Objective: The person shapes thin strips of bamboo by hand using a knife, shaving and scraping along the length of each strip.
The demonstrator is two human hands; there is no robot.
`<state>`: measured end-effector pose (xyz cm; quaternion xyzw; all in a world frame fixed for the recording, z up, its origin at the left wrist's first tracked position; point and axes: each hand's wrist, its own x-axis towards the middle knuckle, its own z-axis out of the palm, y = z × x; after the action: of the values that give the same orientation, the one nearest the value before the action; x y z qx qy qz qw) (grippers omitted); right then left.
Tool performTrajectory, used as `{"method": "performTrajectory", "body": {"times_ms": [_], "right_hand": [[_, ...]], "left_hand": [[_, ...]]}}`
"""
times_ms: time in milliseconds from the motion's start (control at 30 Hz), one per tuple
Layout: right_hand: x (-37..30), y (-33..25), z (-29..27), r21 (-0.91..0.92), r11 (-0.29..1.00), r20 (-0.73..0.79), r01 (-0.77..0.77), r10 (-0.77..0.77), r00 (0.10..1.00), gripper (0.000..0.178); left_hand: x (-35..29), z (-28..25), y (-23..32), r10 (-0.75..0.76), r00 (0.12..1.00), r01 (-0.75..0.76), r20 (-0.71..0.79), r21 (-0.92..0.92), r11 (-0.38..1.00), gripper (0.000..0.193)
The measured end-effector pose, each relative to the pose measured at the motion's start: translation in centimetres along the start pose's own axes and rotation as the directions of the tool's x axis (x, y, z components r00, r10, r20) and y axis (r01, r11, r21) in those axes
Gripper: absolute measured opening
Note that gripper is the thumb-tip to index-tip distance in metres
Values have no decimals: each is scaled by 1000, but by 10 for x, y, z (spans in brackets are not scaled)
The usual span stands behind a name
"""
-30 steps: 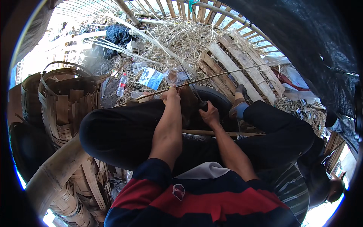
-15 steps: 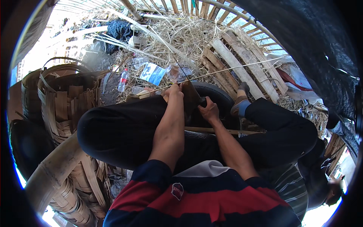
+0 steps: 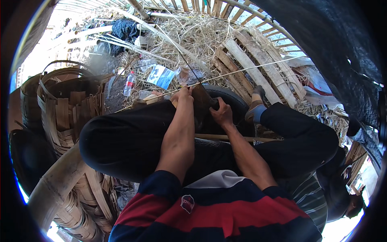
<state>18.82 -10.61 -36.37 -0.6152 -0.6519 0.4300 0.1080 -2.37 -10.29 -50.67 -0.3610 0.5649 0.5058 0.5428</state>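
Since the earlier frame, my hands have edged slightly leftward; the grip is unchanged. My left hand (image 3: 184, 95) pinches a thin bamboo strip (image 3: 242, 71), which runs long from my knee up and right over the pallet (image 3: 246, 60). My right hand (image 3: 221, 115) is closed on a knife (image 3: 200, 101), blade beside the left fingers. The strip's near end lies under the left hand, the nearer one. A woven basket (image 3: 68, 109) stands left.

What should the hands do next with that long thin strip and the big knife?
Probably draw the broad dark knife blade a little further along the long thin pale bamboo strip. The right hand grips the handle, the left hand pinches the strip at the blade, and much strip lies beyond.
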Motion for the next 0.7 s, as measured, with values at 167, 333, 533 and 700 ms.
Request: {"method": "performTrajectory", "body": {"times_ms": [167,333,533,700], "right_hand": [[1,-8,-2,168,985,2,31,-32,999,33],[-17,26,3,-2,990,95,-141,140,986,30],[-9,15,0,-73,976,100,-207,214,972,29],[1,2,-3,-3,1000,-9,-30,30,1000,28]], "left_hand": [[-40,23,2,87,989,-92,-123,-40,995,27],[-44,33,-9,208,946,-195,-249,73,978,21],[-68,53,-13,320,858,-331,-403,42,943,22],[-87,57,-16,315,875,-323,-368,43,945,24]]}}
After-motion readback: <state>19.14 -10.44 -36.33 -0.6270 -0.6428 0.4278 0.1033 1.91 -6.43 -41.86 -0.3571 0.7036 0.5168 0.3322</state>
